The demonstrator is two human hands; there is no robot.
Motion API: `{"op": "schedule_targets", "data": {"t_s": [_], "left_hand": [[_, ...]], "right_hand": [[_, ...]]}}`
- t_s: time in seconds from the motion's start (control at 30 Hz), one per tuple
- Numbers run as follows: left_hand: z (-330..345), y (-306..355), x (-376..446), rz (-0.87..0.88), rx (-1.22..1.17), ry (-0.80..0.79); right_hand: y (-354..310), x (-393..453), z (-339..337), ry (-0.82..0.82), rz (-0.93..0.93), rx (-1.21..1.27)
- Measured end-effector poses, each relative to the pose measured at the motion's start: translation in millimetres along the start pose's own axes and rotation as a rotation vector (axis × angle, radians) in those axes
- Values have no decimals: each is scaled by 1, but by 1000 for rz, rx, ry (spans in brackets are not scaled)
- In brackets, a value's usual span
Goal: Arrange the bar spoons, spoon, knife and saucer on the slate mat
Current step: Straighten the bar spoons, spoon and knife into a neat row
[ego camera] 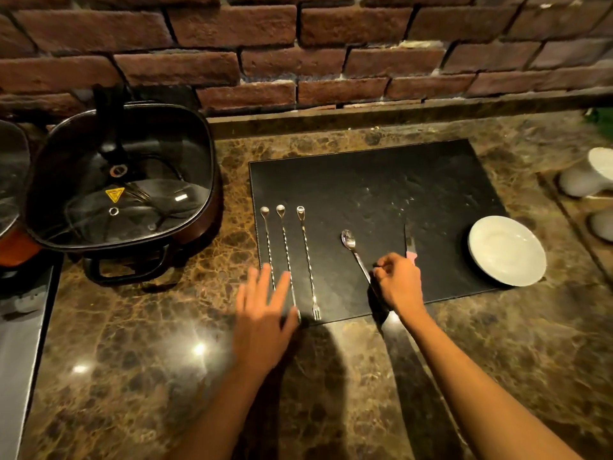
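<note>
A black slate mat (374, 194) lies on the marble counter. Three long twisted bar spoons (306, 257) lie side by side along its left part, bowls pointing away from me. A steel spoon (351, 245) lies near the middle. Right of it lies a knife (409, 242) with a pink handle. A white saucer (506, 250) rests on the mat's right edge. My left hand (265, 313) is spread open over the near ends of the two leftmost bar spoons. My right hand (399, 282) pinches the steel spoon's handle and covers most of the knife's handle.
A square black electric pot (122, 180) with a glass lid stands left of the mat. White ceramic pieces (587, 177) sit on the far right. A brick wall runs along the back of the counter.
</note>
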State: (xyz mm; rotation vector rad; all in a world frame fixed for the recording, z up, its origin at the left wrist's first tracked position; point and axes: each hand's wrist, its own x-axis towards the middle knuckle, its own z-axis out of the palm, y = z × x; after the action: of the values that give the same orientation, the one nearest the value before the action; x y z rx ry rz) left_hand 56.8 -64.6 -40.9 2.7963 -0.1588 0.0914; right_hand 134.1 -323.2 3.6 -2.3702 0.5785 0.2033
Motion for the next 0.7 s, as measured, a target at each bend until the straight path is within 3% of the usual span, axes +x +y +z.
{"op": "schedule_targets", "data": {"t_s": [0.13, 0.27, 0.43, 0.7], "left_hand": [[23, 84, -26, 382, -2, -243], [33, 126, -36, 555, 166, -476], [38, 134, -33, 517, 194, -541], [43, 132, -35, 492, 143, -512]], "right_hand": [[-3, 3, 3, -65, -46, -58], [-11, 2, 8, -111, -105, -139], [-9, 2, 11, -80, -193, -256], [-18, 11, 12, -85, -113, -224]]}}
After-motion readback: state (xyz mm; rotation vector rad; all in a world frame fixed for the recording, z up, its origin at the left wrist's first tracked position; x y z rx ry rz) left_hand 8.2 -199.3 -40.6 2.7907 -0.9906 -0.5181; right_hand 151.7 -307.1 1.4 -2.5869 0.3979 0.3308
